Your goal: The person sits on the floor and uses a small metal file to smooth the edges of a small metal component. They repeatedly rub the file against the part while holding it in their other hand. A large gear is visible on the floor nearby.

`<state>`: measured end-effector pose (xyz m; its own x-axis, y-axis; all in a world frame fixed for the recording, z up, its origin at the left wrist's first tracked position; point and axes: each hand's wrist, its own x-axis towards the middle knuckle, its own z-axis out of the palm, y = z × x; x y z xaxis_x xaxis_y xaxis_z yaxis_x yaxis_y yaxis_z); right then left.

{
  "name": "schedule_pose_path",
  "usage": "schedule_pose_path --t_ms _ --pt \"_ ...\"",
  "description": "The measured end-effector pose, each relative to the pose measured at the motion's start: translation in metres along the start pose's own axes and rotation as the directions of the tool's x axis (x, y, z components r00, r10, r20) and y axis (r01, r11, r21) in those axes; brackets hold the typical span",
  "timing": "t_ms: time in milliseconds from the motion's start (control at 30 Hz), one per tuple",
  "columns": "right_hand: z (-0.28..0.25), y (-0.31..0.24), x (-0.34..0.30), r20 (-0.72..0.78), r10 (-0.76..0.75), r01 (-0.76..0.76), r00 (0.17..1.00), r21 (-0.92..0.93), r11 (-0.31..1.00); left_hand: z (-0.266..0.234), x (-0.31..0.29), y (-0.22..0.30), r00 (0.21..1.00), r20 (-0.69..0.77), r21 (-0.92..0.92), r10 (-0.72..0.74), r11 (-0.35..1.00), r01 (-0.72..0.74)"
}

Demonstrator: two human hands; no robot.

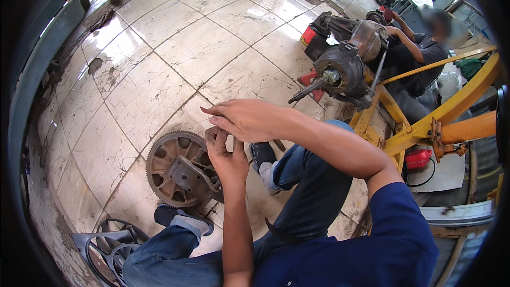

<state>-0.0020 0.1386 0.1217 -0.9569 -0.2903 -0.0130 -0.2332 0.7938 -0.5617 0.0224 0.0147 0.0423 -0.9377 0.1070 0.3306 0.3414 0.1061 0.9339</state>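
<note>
Above the cracked, cream-coloured tiled floor (180, 58), the head view shows your 2 bare hands meeting. Your right hand (244, 119) crosses over from the right, its fingers stretched out leftward and its thumb close to the fingertips of your left hand (228, 159). The left one points upward with bent fingers. They overlap there, so I cannot tell whether either hand pinches something small.

Just beside your left hand, a round brown-and-grey metal wheel with a toothed rim (166, 170) lies on the floor, a grey metal block with holes (185, 174) at its middle. Your dark left shoe (183, 218) is just behind it.

Farther right, a greasy grey metal axle housing with a protruding shaft (345, 58) sits by a yellow metal frame (446, 111). Beyond it is 1 other person in a dark shirt (430, 48).
</note>
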Motion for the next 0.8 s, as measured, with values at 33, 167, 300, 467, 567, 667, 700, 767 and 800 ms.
schedule_pose_path --t_ms 33,167,300,467,567,667,700,767,800 --pt "0.001 0.001 0.001 0.032 0.018 -0.018 0.999 0.014 1.000 0.000 -0.002 -0.004 0.999 -0.009 -0.042 -0.041 0.998 0.041" --pt "0.014 0.007 -0.003 -0.026 -0.014 0.015 1.000 0.033 0.999 -0.002 0.003 -0.032 0.982 -0.003 -0.178 -0.190 0.966 0.187" --pt "0.015 0.006 0.000 0.012 -0.020 0.020 1.000 0.053 0.998 0.000 -0.002 -0.026 0.964 -0.001 -0.223 -0.265 0.940 0.258" --pt "0.002 0.002 0.006 0.198 0.124 -0.139 0.972 0.065 0.988 0.008 -0.008 -0.022 0.986 0.022 -0.206 -0.164 0.965 0.165" --pt "0.012 0.009 -0.004 0.061 0.031 -0.037 0.998 0.105 0.994 0.001 0.000 -0.025 0.901 0.079 -0.419 -0.426 0.806 0.417" --pt "0.007 0.001 -0.004 0.122 0.027 -0.039 0.992 0.097 0.994 -0.004 0.003 -0.026 0.935 0.030 -0.355 -0.353 0.871 0.340" --pt "0.004 0.001 -0.002 0.167 0.058 -0.080 0.984 0.132 0.988 -0.004 0.002 -0.025 0.945 0.019 -0.327 -0.325 0.892 0.313" --pt "-0.005 0.002 0.005 0.260 0.112 -0.166 0.959 0.196 0.967 -0.002 -0.002 -0.021 0.985 0.030 -0.221 -0.170 0.960 0.172" --pt "-0.009 0.000 0.005 0.277 0.129 -0.194 0.952 0.220 0.956 0.000 -0.002 -0.015 0.987 0.054 -0.208 -0.153 0.965 0.161"
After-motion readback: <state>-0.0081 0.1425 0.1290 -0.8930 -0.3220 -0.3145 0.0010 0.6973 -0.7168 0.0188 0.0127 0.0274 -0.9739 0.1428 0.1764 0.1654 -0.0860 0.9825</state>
